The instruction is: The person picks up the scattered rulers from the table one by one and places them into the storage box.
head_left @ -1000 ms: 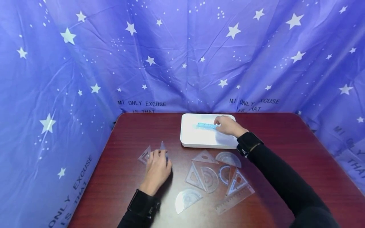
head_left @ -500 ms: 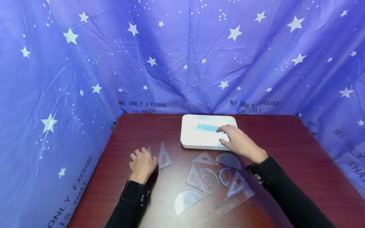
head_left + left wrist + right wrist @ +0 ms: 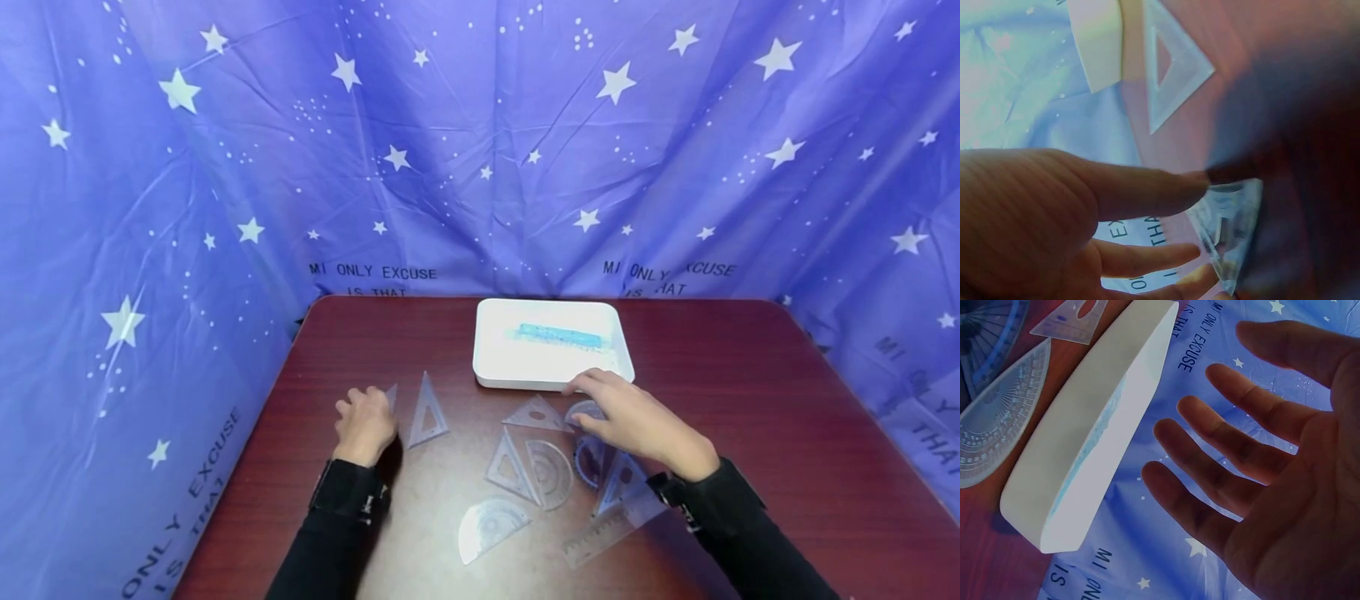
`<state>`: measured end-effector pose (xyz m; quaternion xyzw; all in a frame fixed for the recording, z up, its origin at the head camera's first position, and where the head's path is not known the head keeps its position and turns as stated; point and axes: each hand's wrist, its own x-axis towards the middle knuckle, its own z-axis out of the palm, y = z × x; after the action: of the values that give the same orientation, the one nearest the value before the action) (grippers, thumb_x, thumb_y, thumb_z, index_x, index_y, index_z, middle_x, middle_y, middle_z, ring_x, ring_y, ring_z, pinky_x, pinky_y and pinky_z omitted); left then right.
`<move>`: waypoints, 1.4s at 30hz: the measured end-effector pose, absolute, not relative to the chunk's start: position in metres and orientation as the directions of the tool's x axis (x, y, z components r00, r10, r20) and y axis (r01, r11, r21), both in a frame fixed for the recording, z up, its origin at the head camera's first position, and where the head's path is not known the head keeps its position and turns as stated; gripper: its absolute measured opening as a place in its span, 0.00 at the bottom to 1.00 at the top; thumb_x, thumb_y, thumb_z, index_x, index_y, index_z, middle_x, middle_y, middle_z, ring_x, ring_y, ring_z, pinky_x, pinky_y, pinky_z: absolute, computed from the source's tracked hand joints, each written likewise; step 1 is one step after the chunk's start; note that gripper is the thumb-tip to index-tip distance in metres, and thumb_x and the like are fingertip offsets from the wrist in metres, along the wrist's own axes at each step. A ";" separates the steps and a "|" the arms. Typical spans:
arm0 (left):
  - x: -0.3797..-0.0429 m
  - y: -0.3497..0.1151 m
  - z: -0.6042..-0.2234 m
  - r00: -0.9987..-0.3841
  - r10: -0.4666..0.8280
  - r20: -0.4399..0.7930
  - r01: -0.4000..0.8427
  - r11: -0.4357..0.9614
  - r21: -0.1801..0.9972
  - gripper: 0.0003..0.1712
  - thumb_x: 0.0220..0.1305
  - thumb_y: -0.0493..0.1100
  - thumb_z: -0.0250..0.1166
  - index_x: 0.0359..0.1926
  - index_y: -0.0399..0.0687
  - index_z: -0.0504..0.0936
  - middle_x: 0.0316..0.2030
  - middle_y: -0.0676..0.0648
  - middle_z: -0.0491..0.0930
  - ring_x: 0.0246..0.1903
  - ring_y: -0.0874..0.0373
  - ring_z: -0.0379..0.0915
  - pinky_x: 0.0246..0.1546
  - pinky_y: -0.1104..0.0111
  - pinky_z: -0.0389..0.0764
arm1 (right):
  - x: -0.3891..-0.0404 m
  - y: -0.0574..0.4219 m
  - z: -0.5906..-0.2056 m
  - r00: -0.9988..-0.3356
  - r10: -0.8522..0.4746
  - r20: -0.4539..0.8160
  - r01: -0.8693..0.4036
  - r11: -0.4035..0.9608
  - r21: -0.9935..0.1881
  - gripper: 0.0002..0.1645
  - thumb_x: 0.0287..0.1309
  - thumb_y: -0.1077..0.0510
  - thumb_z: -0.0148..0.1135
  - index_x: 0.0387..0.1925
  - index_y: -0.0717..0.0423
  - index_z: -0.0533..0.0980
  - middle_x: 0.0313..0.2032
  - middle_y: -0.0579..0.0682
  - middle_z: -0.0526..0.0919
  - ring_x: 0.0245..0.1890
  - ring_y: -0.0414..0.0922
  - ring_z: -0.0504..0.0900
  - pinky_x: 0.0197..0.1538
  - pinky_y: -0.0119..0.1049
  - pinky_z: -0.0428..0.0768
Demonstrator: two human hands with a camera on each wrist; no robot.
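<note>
In the head view my left hand (image 3: 365, 425) is low over the left part of the table, covering most of a small clear set square (image 3: 1229, 228). The left wrist view shows my thumb at one corner of it and fingers along its edge, pinching it. Beside that hand lies a taller clear set square (image 3: 428, 417). My right hand (image 3: 637, 417) hovers with relaxed, parted fingers in front of the white tray (image 3: 555, 385), over a clear protractor (image 3: 1007, 419) that it partly hides. Its fingers hold nothing. A light-blue ruler (image 3: 560, 335) lies in the tray.
On the table (image 3: 720, 358) lie more clear tools: a set square (image 3: 517, 471), a protractor (image 3: 555, 475), a half-round protractor (image 3: 491, 525), a blue-marked set square (image 3: 621, 483) and a ruler (image 3: 600, 537). A blue star-printed curtain (image 3: 480, 208) hangs around the back and sides.
My right hand has let go of the blue ruler in the tray and come back toward the near side. My left hand has moved left from the taller set square onto the small one.
</note>
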<state>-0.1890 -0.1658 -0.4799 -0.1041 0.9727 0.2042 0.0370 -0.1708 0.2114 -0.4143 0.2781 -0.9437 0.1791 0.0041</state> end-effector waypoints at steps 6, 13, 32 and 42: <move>-0.200 -0.170 -0.484 -0.968 -0.179 -0.176 -0.239 0.871 0.428 0.39 0.57 0.40 0.74 0.64 0.19 0.71 0.56 0.20 0.69 0.59 0.21 0.64 0.50 0.36 0.82 | -0.170 0.212 -0.419 -0.836 -0.540 0.098 -0.539 0.774 -0.332 0.17 0.70 0.58 0.70 0.58 0.55 0.83 0.56 0.53 0.85 0.57 0.53 0.83 0.55 0.53 0.84; -0.208 -0.161 -0.483 -0.993 -0.113 -0.037 -0.117 0.872 0.476 0.35 0.55 0.44 0.76 0.58 0.27 0.75 0.56 0.26 0.70 0.59 0.26 0.64 0.43 0.38 0.83 | -0.174 0.203 -0.427 -0.828 -0.557 0.066 -0.540 0.758 -0.366 0.18 0.71 0.59 0.69 0.59 0.56 0.82 0.57 0.53 0.85 0.54 0.50 0.84 0.53 0.48 0.84; -0.168 -0.078 -0.445 -0.869 0.214 0.445 0.425 0.783 0.453 0.31 0.58 0.43 0.77 0.62 0.42 0.80 0.53 0.41 0.77 0.53 0.44 0.72 0.52 0.54 0.83 | -0.184 0.147 -0.445 -0.866 -0.453 0.214 -0.423 0.433 -0.796 0.28 0.73 0.65 0.65 0.70 0.68 0.71 0.55 0.65 0.86 0.54 0.58 0.90 0.56 0.46 0.88; -0.158 -0.054 -0.447 -0.834 0.190 0.518 0.445 0.786 0.429 0.32 0.57 0.45 0.79 0.62 0.42 0.80 0.53 0.42 0.78 0.51 0.47 0.74 0.37 0.61 0.85 | -0.180 0.125 -0.450 -0.883 -0.411 0.227 -0.293 0.105 -0.950 0.26 0.78 0.67 0.56 0.72 0.69 0.68 0.57 0.72 0.84 0.54 0.46 0.89 0.53 0.30 0.87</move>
<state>-0.1579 -0.0542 -0.4466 0.1732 0.9165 0.2776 -0.2300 -0.1796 0.1250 -0.4499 0.2371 -0.7417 0.6256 -0.0470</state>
